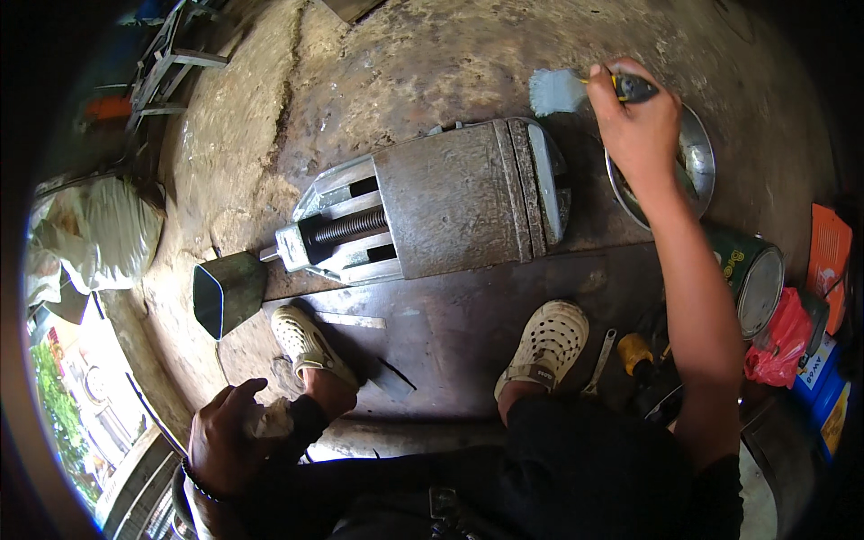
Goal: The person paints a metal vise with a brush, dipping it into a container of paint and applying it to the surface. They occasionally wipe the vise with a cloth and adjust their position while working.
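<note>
Your right hand (637,135) grasps the flat, pale blue-bristled paintbrush (556,92) by its black-and-yellow handle, just past the right end of the grey metal vise (454,202). The brush should feel light, its bristles soft and probably slick; keep to the stiff handle. Whether your curled left hand (227,430) grips the whitish item (270,419) there, I cannot tell.
</note>
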{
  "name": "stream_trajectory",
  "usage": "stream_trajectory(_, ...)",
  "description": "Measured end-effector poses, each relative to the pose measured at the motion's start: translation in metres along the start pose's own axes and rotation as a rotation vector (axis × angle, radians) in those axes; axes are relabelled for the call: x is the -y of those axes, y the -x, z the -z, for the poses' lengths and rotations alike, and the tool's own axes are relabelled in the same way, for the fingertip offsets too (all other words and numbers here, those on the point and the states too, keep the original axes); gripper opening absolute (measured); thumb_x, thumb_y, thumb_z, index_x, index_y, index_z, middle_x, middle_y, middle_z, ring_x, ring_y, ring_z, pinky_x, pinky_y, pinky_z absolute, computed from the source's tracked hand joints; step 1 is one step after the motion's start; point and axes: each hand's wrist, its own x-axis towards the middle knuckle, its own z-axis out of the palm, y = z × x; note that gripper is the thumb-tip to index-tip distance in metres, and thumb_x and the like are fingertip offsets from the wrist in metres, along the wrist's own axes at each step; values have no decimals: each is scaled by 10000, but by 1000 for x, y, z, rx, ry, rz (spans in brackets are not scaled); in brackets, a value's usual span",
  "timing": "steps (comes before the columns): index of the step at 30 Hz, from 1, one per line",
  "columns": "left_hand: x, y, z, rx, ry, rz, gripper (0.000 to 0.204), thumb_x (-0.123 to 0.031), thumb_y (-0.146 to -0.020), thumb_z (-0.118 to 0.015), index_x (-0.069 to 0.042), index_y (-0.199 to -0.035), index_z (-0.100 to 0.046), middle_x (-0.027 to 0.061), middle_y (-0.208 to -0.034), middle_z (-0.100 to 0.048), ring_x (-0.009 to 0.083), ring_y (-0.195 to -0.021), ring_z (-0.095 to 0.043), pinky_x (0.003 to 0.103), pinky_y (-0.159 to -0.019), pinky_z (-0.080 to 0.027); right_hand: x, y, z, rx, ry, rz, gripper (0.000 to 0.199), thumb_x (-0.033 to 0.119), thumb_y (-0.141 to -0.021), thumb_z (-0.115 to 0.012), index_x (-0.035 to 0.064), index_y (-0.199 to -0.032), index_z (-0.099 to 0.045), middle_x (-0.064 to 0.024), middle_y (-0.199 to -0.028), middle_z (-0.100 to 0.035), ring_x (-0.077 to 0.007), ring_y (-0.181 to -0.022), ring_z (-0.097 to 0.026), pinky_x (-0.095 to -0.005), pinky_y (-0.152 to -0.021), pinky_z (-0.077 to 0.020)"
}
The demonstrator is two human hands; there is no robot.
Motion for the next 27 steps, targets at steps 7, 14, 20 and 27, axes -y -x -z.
stream_trajectory(7, -1, 1, -2, -34, -5, -32, 584, -20, -586, -785, -2, -1146, -621, 185, -927, -679, 300, -842, -700, 377, -727, -555, 0, 45, 9, 5, -136, 41, 103, 94, -817, -679, 8, -779, -637, -127, -661, -644, -197, -595, -651, -312, -587, -492)
stream_trajectory(14, -2, 2, -5, -23, -19, -42, 601, -10, -571, -782, -2, -1149, -619, 190, -943, -682, 317, -852, -699, 384, -732, -557, -1, 59, 15, 5, -160, 121, 67, 29, -785, -680, 5, -764, -620, -106, -667, -644, -177, -590, -641, -295, -580, -489)
stream_trajectory(20, -1, 2, -5, -25, -16, -49, 633, -8, -546, -785, 2, -1156, -615, 197, -942, -680, 316, -851, -700, 382, -726, -557, 2, 67, 19, 51, -209, 107, 66, -6, -787, -672, -15, -769, -609, -108, -679, -644, -149, -603, -630, -279, -581, -481)
stream_trajectory(27, 1, 2, -5, -13, -28, -65, 640, -25, -543, -792, -6, -1156, -613, 181, -902, -673, 308, -820, -692, 377, -707, -551, 3, 74, 27, 103, -193, 134, 48, -25, -780, -664, -16, -784, -617, -102, -701, -656, -169, -623, -651, -290, -592, -491)
